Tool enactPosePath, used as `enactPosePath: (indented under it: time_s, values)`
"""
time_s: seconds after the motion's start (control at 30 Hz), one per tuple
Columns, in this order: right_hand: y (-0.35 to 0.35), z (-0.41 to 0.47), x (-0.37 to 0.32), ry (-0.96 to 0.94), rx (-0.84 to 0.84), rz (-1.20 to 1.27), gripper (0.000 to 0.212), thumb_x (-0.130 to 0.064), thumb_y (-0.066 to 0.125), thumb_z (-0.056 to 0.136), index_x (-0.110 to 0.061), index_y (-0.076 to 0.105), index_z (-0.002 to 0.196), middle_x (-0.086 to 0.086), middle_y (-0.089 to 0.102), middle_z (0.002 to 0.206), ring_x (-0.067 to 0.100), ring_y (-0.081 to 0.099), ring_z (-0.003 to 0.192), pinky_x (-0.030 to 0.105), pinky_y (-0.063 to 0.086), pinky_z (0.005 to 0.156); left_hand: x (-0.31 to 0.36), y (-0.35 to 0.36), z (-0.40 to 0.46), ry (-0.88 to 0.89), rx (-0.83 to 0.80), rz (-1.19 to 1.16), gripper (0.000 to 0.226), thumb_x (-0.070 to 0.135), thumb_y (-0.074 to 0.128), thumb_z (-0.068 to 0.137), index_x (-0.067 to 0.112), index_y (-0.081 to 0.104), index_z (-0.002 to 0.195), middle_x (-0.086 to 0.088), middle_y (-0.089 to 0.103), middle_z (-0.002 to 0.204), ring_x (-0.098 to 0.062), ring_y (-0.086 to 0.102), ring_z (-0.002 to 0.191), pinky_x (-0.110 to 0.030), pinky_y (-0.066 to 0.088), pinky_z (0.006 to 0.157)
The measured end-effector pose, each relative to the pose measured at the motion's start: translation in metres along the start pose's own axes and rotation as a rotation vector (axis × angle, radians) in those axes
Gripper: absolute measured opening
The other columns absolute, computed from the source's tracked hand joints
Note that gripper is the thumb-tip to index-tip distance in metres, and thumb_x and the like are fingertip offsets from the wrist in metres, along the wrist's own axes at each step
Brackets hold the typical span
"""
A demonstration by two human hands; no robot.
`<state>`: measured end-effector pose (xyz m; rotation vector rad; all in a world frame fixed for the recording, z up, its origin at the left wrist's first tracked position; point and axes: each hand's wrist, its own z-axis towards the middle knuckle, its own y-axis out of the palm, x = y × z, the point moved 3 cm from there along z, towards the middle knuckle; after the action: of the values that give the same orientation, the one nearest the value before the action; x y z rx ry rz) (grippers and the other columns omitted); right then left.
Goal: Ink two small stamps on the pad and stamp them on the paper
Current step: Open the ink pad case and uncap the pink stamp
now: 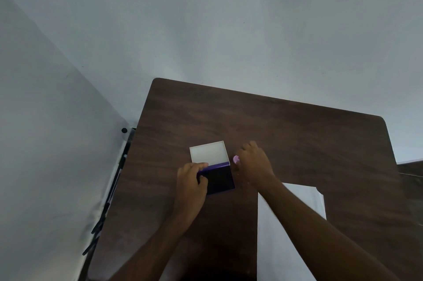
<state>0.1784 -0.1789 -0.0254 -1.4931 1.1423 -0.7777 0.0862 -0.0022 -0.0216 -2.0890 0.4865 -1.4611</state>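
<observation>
An ink pad [220, 180] lies open in the middle of the dark wooden table [297, 138]. Its dark purple inked face is toward me, and its white lid [208, 152] is folded back behind it. My left hand [191, 185] grips the pad's left edge. My right hand [254, 163] sits just right of the pad, fingers closed around a small pink round stamp [236, 159] that shows at its left side. A white sheet of paper [281, 246] lies near the front right, partly under my right forearm. I see no second stamp.
The table stands in a corner of pale walls [206, 17]. A dark metal frame [109, 198] runs along the table's left edge. The table's right edge meets another dark surface [410, 169].
</observation>
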Motion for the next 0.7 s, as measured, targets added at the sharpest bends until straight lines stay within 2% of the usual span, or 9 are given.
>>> enactPosePath:
  time_s: [0.17, 0.3, 0.4, 0.47, 0.53, 0.6, 0.7]
  values:
    - [0.006, 0.0, -0.001, -0.045, -0.046, 0.002, 0.021, -0.033, 0.064, 0.083, -0.015, 0.065, 0.095, 0.006, 0.064, 0.104, 0.02, 0.05, 0.099, 0.032, 0.045, 0.081, -0.002, -0.001, -0.006, 0.015, -0.006, -0.019, 0.033, 0.006, 0.056, 0.089, 0.027, 0.06, 0.114, 0.017, 0.052, 0.113, 0.003, 0.039, 0.105, -0.003, 0.032, 0.074]
    - [0.006, -0.003, -0.003, -0.078, -0.037, -0.028, 0.021, -0.033, 0.061, 0.085, -0.017, 0.064, 0.099, 0.006, 0.062, 0.104, 0.018, 0.047, 0.098, 0.03, 0.041, 0.08, -0.002, 0.001, -0.009, 0.024, -0.014, -0.037, 0.033, 0.004, 0.057, 0.087, 0.026, 0.062, 0.111, 0.016, 0.052, 0.108, 0.0, 0.042, 0.105, -0.012, 0.034, 0.084]
    - [-0.004, -0.005, -0.002, -0.08, -0.026, 0.019, 0.016, -0.031, 0.059, 0.085, -0.016, 0.063, 0.091, 0.004, 0.062, 0.093, 0.017, 0.049, 0.092, 0.03, 0.044, 0.081, 0.001, 0.003, -0.009, 0.037, -0.027, -0.059, 0.032, 0.002, 0.057, 0.086, 0.024, 0.063, 0.109, 0.014, 0.055, 0.108, -0.002, 0.045, 0.104, -0.018, 0.038, 0.088]
    - [-0.016, -0.01, -0.003, -0.051, 0.044, 0.17, 0.014, -0.022, 0.059, 0.084, -0.013, 0.063, 0.074, 0.005, 0.062, 0.073, 0.016, 0.052, 0.074, 0.032, 0.048, 0.078, 0.004, 0.002, -0.009, 0.027, -0.04, -0.121, 0.031, 0.001, 0.056, 0.087, 0.023, 0.064, 0.107, 0.013, 0.057, 0.106, -0.004, 0.051, 0.102, -0.016, 0.044, 0.084]
    - [-0.027, -0.019, 0.001, 0.154, 0.136, 0.533, 0.022, -0.016, 0.062, 0.084, -0.007, 0.066, 0.065, 0.008, 0.064, 0.062, 0.014, 0.055, 0.06, 0.025, 0.048, 0.066, 0.005, 0.002, -0.009, -0.008, -0.081, -0.203, 0.029, 0.005, 0.055, 0.091, 0.027, 0.063, 0.107, 0.015, 0.058, 0.106, -0.001, 0.056, 0.099, -0.016, 0.048, 0.082]
    - [-0.028, -0.033, 0.006, 0.375, 0.159, 0.788, 0.019, -0.029, 0.067, 0.083, -0.014, 0.072, 0.073, 0.0, 0.069, 0.068, 0.006, 0.06, 0.063, 0.015, 0.045, 0.061, 0.008, 0.005, -0.009, -0.039, -0.144, -0.265, 0.024, 0.016, 0.055, 0.094, 0.031, 0.062, 0.111, 0.015, 0.059, 0.111, 0.001, 0.056, 0.1, -0.016, 0.049, 0.08]
    - [-0.023, -0.051, 0.007, 0.461, 0.115, 0.9, 0.023, -0.046, 0.069, 0.078, -0.025, 0.074, 0.085, -0.012, 0.072, 0.077, 0.003, 0.066, 0.074, 0.019, 0.053, 0.067, 0.016, 0.009, -0.009, -0.072, -0.193, -0.318, 0.022, 0.03, 0.054, 0.095, 0.034, 0.062, 0.116, 0.013, 0.063, 0.113, -0.004, 0.059, 0.102, -0.012, 0.049, 0.073]
